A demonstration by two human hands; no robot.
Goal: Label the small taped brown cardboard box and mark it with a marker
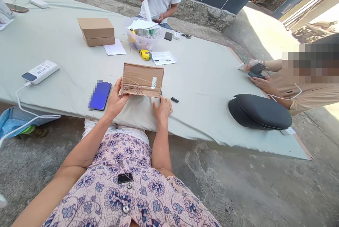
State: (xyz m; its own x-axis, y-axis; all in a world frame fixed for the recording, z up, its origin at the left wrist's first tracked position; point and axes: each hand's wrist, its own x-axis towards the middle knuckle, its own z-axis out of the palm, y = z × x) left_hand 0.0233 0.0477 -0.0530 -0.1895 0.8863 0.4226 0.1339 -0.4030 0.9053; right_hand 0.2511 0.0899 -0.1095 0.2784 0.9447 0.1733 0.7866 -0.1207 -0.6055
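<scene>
A small brown cardboard box [143,78] is tilted up above the table's near edge, with dark scribbled lines low on its face and a patterned light sticker near its right side. My left hand [116,98] grips its lower left edge, thumb in front. By its lower right corner, my right hand [162,108] has its fingers curled around what looks like a black marker [161,93], mostly hidden. A black cap [174,99] lies on the cloth just right of that hand. Left of my left hand lies a phone [100,95] with a blue screen.
On the cloth-covered table [201,75] are a larger carton [96,32], a plastic basket [143,39], a yellow tape measure [145,54], a written sheet [164,58], a white power bank [41,72] with a cable and a black case [259,112]. People sit opposite and at the right.
</scene>
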